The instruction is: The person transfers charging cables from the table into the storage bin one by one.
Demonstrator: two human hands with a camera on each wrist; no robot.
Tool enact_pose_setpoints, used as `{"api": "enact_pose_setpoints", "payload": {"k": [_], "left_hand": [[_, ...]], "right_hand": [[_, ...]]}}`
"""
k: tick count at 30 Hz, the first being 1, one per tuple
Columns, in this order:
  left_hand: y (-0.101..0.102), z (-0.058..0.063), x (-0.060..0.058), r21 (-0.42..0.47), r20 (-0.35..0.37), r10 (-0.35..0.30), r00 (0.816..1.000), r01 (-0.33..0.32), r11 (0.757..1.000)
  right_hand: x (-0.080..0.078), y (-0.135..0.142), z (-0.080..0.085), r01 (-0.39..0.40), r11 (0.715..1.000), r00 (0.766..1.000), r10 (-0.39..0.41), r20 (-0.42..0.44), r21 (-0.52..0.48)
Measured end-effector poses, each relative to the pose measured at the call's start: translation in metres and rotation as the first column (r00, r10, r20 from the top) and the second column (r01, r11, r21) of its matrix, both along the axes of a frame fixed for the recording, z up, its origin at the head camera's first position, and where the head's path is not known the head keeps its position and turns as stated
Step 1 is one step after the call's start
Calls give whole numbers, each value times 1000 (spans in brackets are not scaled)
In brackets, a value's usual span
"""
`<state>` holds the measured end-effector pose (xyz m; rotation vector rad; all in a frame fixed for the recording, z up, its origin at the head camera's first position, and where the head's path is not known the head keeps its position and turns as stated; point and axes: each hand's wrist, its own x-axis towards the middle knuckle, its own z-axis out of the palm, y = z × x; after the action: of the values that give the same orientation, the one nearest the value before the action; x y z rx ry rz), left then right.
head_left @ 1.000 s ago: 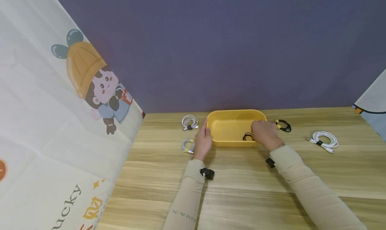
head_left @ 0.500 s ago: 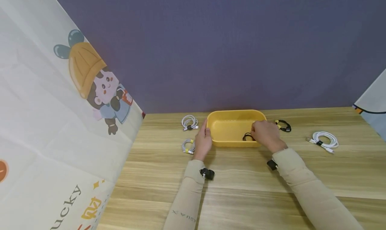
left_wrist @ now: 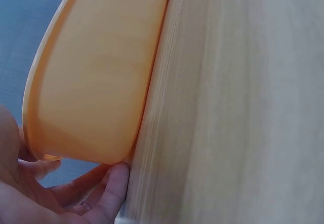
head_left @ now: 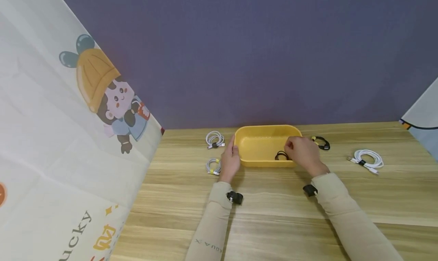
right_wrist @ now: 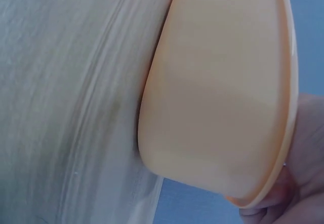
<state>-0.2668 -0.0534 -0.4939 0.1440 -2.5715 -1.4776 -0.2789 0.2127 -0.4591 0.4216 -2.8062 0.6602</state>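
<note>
A shallow yellow tray lies near the wooden table's back edge. My left hand holds its left end; in the left wrist view, fingertips touch the lower corner of the wall. Over the right end lies my right hand, its knuckles bent. Fingers curl under the rim in the right wrist view, though the hand's underside is hidden in the head view. A looped thin black cable sits inside the tray, close to the right hand's bent fingers. Whether these touch it I cannot tell.
Left of the tray lie a coiled white cable and a grey one with yellow ties. Right of it are a black cable with yellow ties and a larger white coil. A dark blue partition rises behind the table.
My right hand has turned slightly and its wrist has shifted a little to the right and toward me. The left hand, tray and cables stay in place.
</note>
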Motion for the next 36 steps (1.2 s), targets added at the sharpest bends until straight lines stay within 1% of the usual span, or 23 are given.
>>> {"api": "enact_pose_setpoints", "payload": {"k": [10, 20, 28, 31, 36], "left_hand": [[1, -1, -1, 10, -10, -3, 1000, 3, 1000], [1, -3, -1, 5, -7, -3, 1000, 3, 1000], [0, -3, 0, -5, -3, -2, 1000, 2, 1000], [0, -2, 0, 1, -3, -4, 1000, 4, 1000], [0, -1, 1, 2, -7, -9, 1000, 9, 1000]], "right_hand": [[-1, 7, -6, -7, 995, 999, 4, -35, -99], [-2, 11, -10, -20, 989, 997, 9, -77, -146], [-1, 14, -9, -5, 982, 1000, 1, -22, -190], [-1, 15, -10, 2, 978, 1000, -8, -25, -207], [0, 16, -11, 6, 964, 999, -14, -28, -265]]}}
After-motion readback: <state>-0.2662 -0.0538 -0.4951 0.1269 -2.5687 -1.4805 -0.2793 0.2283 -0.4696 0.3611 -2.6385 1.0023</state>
